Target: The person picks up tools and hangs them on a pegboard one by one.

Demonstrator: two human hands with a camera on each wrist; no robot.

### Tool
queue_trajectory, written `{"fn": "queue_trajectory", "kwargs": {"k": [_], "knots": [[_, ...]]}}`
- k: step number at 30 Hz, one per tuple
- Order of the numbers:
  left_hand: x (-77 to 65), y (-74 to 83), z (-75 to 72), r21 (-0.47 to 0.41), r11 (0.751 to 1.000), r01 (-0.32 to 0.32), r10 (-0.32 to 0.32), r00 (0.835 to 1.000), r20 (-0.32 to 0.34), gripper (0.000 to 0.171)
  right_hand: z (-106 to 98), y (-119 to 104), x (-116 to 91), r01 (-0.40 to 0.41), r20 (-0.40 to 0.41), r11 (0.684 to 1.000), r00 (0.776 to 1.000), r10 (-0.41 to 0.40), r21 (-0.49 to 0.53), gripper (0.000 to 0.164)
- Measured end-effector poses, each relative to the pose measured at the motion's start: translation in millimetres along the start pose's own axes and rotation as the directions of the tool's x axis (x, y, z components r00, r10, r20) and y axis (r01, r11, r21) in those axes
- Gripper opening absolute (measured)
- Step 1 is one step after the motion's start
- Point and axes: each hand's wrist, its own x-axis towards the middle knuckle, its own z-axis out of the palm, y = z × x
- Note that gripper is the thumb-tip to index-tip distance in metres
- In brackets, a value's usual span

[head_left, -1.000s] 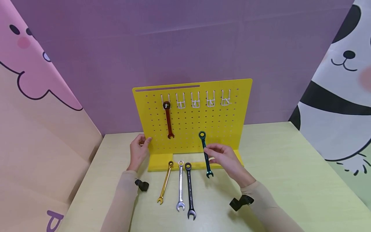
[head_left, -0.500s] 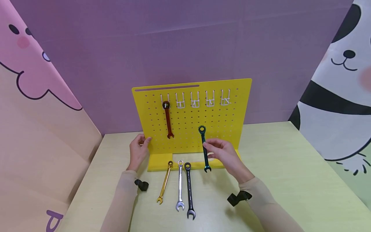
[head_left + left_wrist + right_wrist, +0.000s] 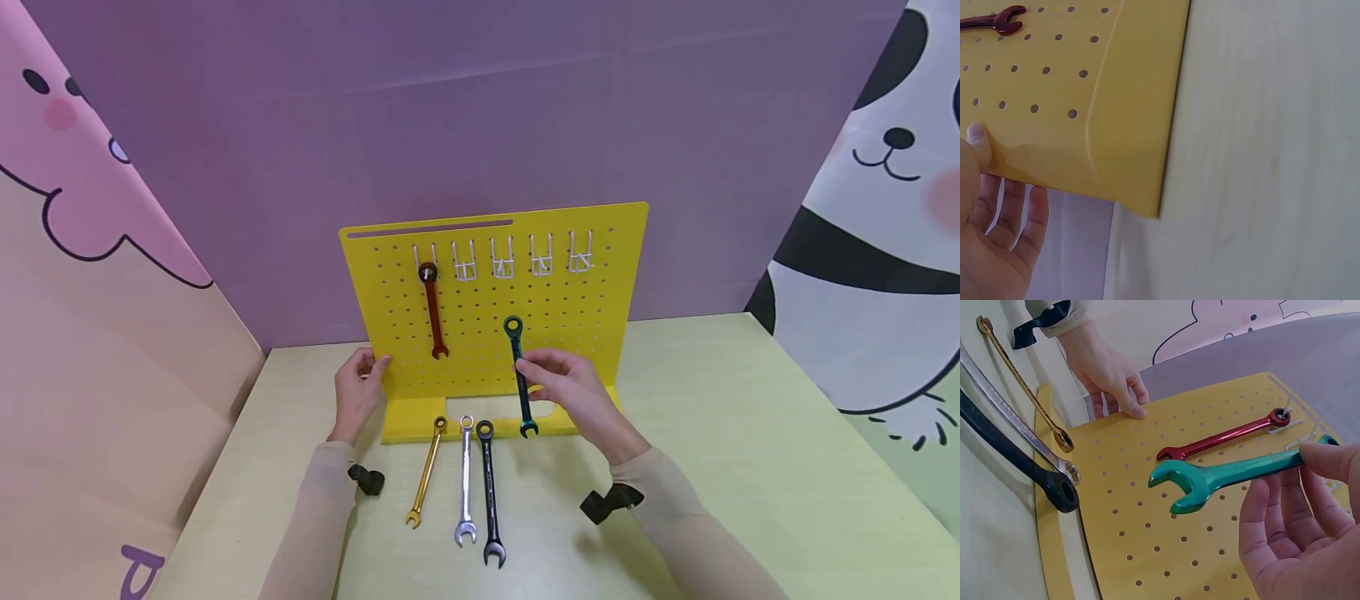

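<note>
My right hand [image 3: 566, 390] pinches a green combination wrench [image 3: 519, 371] between thumb and fingers, ring end up, in front of the yellow pegboard [image 3: 555, 308]. In the right wrist view the green wrench's open jaw faces the camera, apart from the board. My left hand [image 3: 358, 395] grips the board's left edge, thumb on the front and fingers behind, as the left wrist view also shows. A red wrench [image 3: 433, 312] hangs by its ring from the leftmost white hook. Gold [image 3: 426, 473], silver [image 3: 467, 479] and black [image 3: 490, 492] wrenches lie before the board.
Several white wire hooks [image 3: 502, 260] line the board's upper part, to the right of the red wrench. The board's yellow base [image 3: 414, 421] rests on the pale wooden table [image 3: 720, 433]. A purple backdrop [image 3: 480, 117] stands behind.
My right hand has raised the green wrench and carried it slightly left along the board's front. The left hand stays on the board's edge.
</note>
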Motion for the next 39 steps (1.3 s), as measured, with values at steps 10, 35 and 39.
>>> {"fn": "queue_trajectory", "kwargs": {"k": [10, 35, 39], "knots": [[-0.4, -0.8, 1.4, 0.005, 1.000, 0.004, -0.004, 1.000, -0.003, 0.026, 9, -5, 1, 0.021, 0.005, 1.000, 1.000, -0.021, 0.015, 0.038], [0.6, -1.2, 1.4, -0.010, 1.000, -0.003, 0.003, 1.000, 0.001, 0.024, 30, -22, 12, 0.059, 0.014, 0.998, 0.998, -0.058, -0.013, 0.035], [0.6, -1.5, 0.3, -0.015, 1.000, 0.004, -0.004, 1.000, 0.005, 0.024, 33, -22, 14, 0.063, 0.014, 0.998, 0.998, -0.063, -0.008, 0.034]]}}
